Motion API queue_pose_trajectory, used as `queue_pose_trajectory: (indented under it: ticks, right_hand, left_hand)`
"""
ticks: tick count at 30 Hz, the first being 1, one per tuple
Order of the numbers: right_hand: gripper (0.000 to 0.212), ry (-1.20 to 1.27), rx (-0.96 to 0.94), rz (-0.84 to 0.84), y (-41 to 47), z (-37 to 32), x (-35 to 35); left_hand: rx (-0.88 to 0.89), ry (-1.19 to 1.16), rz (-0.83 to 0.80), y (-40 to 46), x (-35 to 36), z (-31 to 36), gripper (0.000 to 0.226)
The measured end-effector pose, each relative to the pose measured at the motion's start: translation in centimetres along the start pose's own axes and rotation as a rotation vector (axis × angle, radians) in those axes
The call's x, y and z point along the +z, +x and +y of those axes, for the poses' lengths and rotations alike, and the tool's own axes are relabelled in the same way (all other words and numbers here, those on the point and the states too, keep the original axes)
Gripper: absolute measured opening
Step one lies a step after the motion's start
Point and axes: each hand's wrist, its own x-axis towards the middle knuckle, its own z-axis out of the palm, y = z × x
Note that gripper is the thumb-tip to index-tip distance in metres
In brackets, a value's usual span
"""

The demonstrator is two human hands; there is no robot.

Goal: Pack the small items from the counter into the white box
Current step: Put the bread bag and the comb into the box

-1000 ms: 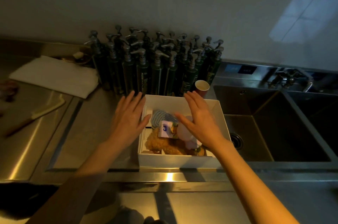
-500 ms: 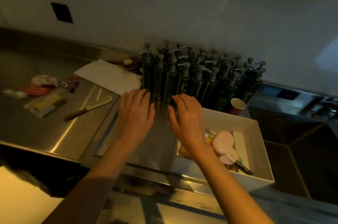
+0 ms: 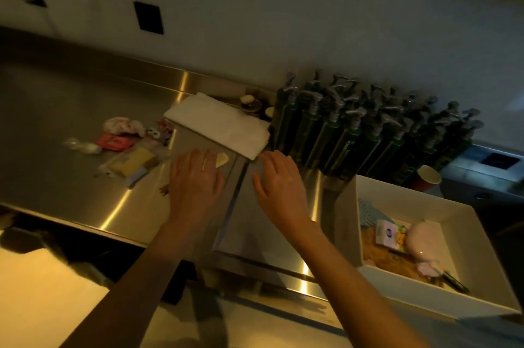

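Observation:
The white box (image 3: 348, 205) sits at the right on the steel counter and holds several small items, among them a pink pouch (image 3: 424, 237) and a small white packet (image 3: 386, 235). Loose small items lie at the left: a yellow packet (image 3: 133, 161), a red packet (image 3: 113, 142), a patterned pouch (image 3: 122, 125). My left hand (image 3: 195, 177) hovers flat, fingers straight, over a cream-handled comb (image 3: 222, 159), covering most of it. My right hand (image 3: 279, 180) is spread open above the bare counter, left of the box. Neither hand holds anything.
A folded white towel (image 3: 218, 126) lies behind my hands. A dense cluster of dark green pump bottles (image 3: 365, 132) stands at the back. A paper cup (image 3: 428, 176) stands behind the box. The counter's front edge runs below my forearms.
Both hands have left the box and swung left across the counter; the view has turned left with them. The left hand now covers the comb.

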Motion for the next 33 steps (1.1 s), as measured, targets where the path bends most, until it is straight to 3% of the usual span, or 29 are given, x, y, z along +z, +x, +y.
queue_pose_trajectory:
  ticks: [6,11,15,21,25,33]
  right_hand:
    - [0.039,0.066,-0.02,-0.107,0.9,-6.0,5.5]
    - [0.039,0.131,-0.084,-0.192,1.4,-9.2,8.8]
    - [0.039,0.151,-0.098,-0.269,2.6,-9.8,11.0]
    - [0.04,0.212,-0.137,-0.322,5.1,-9.0,14.0]
    - [0.048,0.238,-0.158,-0.365,7.1,-8.5,15.8]
    - [0.05,0.263,-0.107,-0.397,9.2,-9.1,19.0]
  left_hand:
    - [-0.053,0.027,-0.005,-3.2,0.3,-8.1,0.029]
    - [-0.186,0.055,-0.159,-5.2,0.7,-12.4,0.037]
    - [-0.283,0.085,-0.252,-5.9,1.4,-14.2,0.041]
    - [-0.39,0.124,-0.251,-5.4,3.0,-15.8,0.036]
    - [-0.456,0.104,-0.259,-4.3,3.3,-16.8,0.048]
    - [-0.454,0.097,-0.278,-2.3,4.6,-20.3,0.047]
